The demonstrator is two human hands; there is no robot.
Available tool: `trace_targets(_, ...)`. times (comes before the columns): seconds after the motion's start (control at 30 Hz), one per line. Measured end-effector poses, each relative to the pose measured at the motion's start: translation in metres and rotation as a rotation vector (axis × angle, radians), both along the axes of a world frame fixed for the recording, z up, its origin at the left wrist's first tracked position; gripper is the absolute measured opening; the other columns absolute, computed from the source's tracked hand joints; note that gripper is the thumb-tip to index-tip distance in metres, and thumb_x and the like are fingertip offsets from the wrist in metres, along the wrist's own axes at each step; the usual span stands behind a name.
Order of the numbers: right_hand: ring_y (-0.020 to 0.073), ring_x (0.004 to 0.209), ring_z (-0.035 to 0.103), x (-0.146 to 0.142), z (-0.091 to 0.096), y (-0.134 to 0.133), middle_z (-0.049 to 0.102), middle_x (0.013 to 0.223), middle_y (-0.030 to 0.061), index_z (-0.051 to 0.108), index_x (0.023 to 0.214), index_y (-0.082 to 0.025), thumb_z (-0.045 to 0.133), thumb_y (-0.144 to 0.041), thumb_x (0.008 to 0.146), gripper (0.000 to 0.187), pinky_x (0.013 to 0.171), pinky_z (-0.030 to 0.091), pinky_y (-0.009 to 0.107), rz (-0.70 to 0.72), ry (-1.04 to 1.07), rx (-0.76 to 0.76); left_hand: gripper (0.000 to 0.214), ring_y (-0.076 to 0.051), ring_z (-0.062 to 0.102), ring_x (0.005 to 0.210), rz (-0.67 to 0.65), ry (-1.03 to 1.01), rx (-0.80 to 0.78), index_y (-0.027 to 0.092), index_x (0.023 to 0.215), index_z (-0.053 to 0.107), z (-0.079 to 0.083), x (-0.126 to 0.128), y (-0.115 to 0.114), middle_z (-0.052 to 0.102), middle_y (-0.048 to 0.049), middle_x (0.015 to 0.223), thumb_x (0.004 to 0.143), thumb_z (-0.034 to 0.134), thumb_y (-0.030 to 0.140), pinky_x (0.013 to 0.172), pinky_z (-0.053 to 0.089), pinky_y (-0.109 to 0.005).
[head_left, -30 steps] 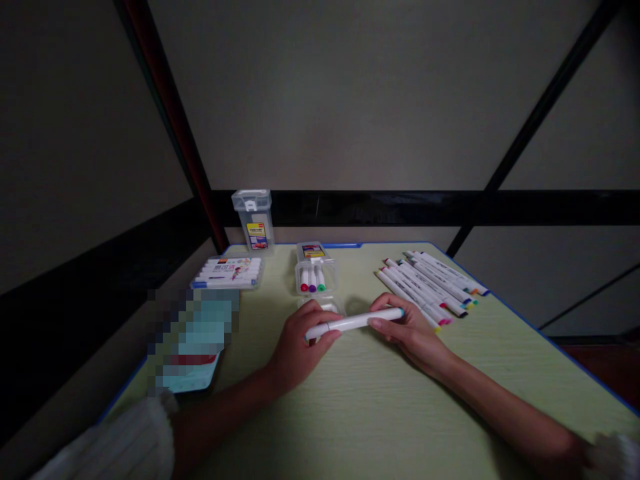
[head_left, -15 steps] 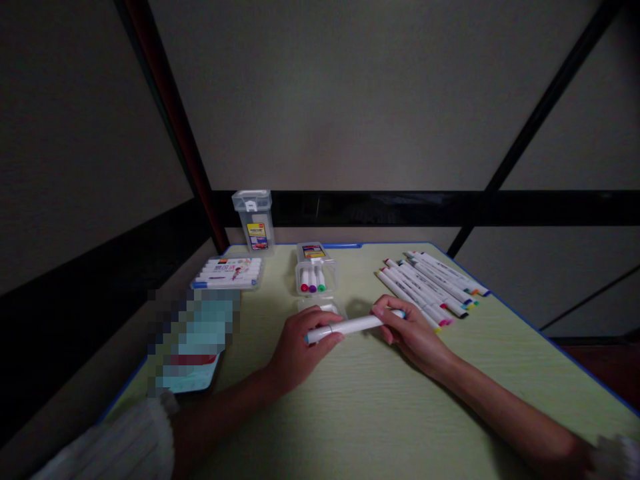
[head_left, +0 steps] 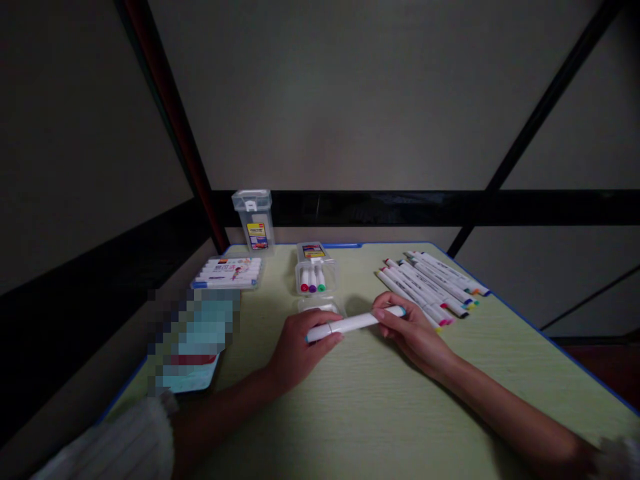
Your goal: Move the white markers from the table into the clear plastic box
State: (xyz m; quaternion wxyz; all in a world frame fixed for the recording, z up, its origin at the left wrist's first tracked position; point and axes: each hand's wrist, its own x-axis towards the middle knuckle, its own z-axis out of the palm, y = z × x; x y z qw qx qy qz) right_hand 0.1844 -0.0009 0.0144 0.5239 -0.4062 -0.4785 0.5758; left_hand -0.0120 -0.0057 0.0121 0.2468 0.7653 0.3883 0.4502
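A white marker (head_left: 354, 323) with light-blue ends is held level above the table between both hands. My left hand (head_left: 304, 341) grips its left end between thumb and fingers. My right hand (head_left: 404, 328) pinches it near the right end. Just beyond the hands lies a clear plastic case (head_left: 317, 268) on its side, its lid (head_left: 320, 304) open toward me. Red, purple and green marker ends (head_left: 313, 288) show inside the case. Right of my right hand, several white markers (head_left: 425, 290) with coloured ends lie in a loose row.
A closed clear box (head_left: 254, 223) with a yellow label stands at the back left. In front of it lies a flat pack of white pens (head_left: 227, 273). A light-blue, partly blurred object (head_left: 193, 373) is at the left edge of the table (head_left: 340, 427). Dark-striped walls stand close behind.
My right hand's fingers have shifted slightly on the marker. The marker stays in nearly the same place, and my left hand has hardly moved.
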Motion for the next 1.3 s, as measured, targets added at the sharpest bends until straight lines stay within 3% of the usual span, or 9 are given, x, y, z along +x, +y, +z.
trace_targets(0.33, 0.0076, 0.048, 0.031, 0.0025, 0.0003, -0.0017, 0.041, 0.054, -0.0054, 0.058, 0.071, -0.018, 0.075, -0.032, 0.060, 0.024, 0.045, 0.020, 0.023, 0.047, 0.019, 0.025, 0.014, -0.012, 0.057, 0.055, 0.027, -0.035, -0.068, 0.014, 0.079, 0.067, 0.0006, 0.0017, 0.0016, 0.067, -0.0025, 0.066, 0.068, 0.064, 0.021, 0.051, 0.042, -0.020)
trace_targets(0.43, 0.0077, 0.049, 0.032, 0.0012, 0.0027, -0.0029, 0.041, 0.055, -0.0050, 0.060, 0.072, -0.018, 0.076, -0.033, 0.058, 0.025, 0.045, 0.019, 0.023, 0.040, -0.001, 0.021, 0.015, -0.009, 0.051, 0.045, 0.014, -0.080, -0.129, 0.013, 0.077, 0.067, 0.0009, 0.0014, 0.0009, 0.061, 0.0007, 0.054, 0.070, 0.062, 0.025, 0.045, 0.038, -0.019)
trace_targets(0.57, 0.0072, 0.048, 0.031, -0.0001, 0.0035, -0.0034, 0.041, 0.055, -0.0050, 0.061, 0.070, -0.018, 0.076, -0.034, 0.057, 0.026, 0.044, 0.018, 0.023, 0.042, -0.024, 0.030, 0.033, -0.006, 0.039, 0.034, -0.039, -0.179, -0.210, 0.011, 0.076, 0.066, 0.0014, 0.0010, 0.0005, 0.043, 0.0062, 0.037, 0.081, 0.047, 0.038, 0.040, 0.033, -0.018)
trace_targets(0.67, 0.0071, 0.049, 0.031, 0.0009, 0.0019, -0.0031, 0.040, 0.054, -0.0051, 0.062, 0.070, -0.017, 0.075, -0.034, 0.060, 0.023, 0.044, 0.018, 0.023, 0.054, -0.054, 0.047, 0.044, -0.006, 0.039, 0.034, -0.050, -0.195, -0.223, 0.010, 0.078, 0.067, 0.0017, 0.0008, 0.0005, 0.041, 0.0059, 0.037, 0.085, 0.039, 0.044, 0.039, 0.032, -0.018)
trace_targets(1.3, 0.0060, 0.043, 0.025, 0.0016, 0.0016, -0.0041, 0.035, 0.052, -0.0064, 0.059, 0.073, -0.018, 0.073, -0.037, 0.061, 0.026, 0.040, 0.012, 0.023, 0.066, -0.058, 0.007, 0.026, -0.007, 0.043, 0.040, -0.032, -0.128, -0.166, 0.013, 0.077, 0.067, 0.0030, 0.0014, 0.0001, 0.046, 0.0049, 0.043, 0.082, 0.045, 0.026, 0.043, 0.034, -0.018)
